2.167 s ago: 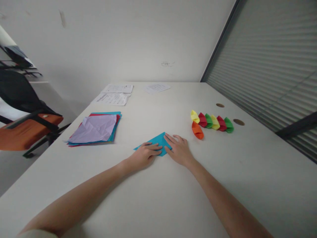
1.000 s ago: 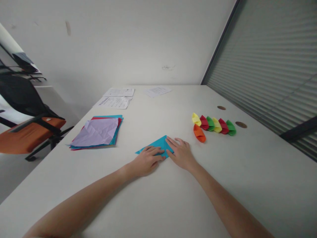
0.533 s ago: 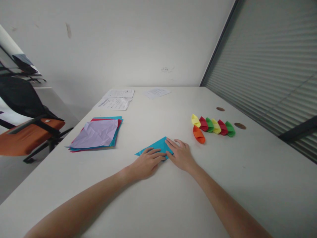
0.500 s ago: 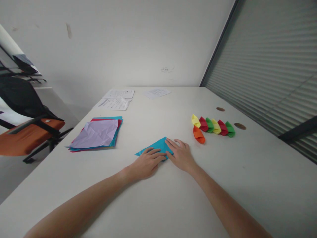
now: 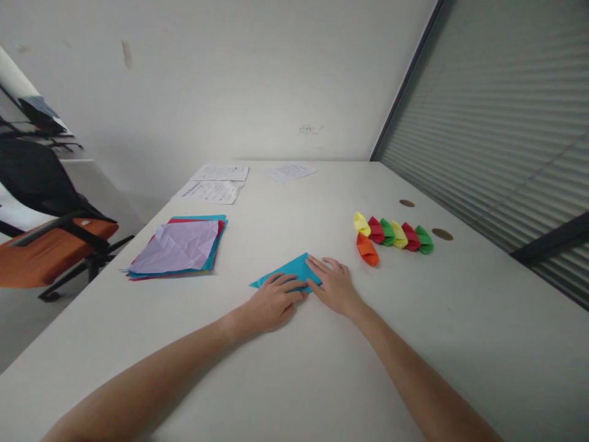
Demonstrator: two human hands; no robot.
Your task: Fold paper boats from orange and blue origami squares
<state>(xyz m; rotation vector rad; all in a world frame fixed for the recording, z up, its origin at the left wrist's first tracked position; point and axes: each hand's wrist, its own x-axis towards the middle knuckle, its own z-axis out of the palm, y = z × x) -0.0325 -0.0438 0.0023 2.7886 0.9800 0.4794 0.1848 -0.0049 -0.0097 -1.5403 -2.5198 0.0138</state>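
A blue sheet of origami paper (image 5: 291,268), folded to a triangle, lies flat on the white table (image 5: 294,380) in front of me. My left hand (image 5: 275,302) rests on its lower edge with the fingers stretched out over the paper. On the right part of the triangle lies my right hand (image 5: 335,285), its fingers spread and their tips pressed near the top corner and right side. Both hands touch the paper from above without gripping it. The fingers cover part of its lower and right edges.
To the left lies a stack of coloured paper with a creased purple sheet (image 5: 177,245) on top. At right stand several small folded paper pieces, among them an orange one (image 5: 367,250) and a green one (image 5: 424,240). Printed sheets (image 5: 211,191) lie farther back. An office chair (image 5: 55,245) stands left.
Hardly anything differs. The whole view has shifted very slightly; both hands keep their places on the blue paper.
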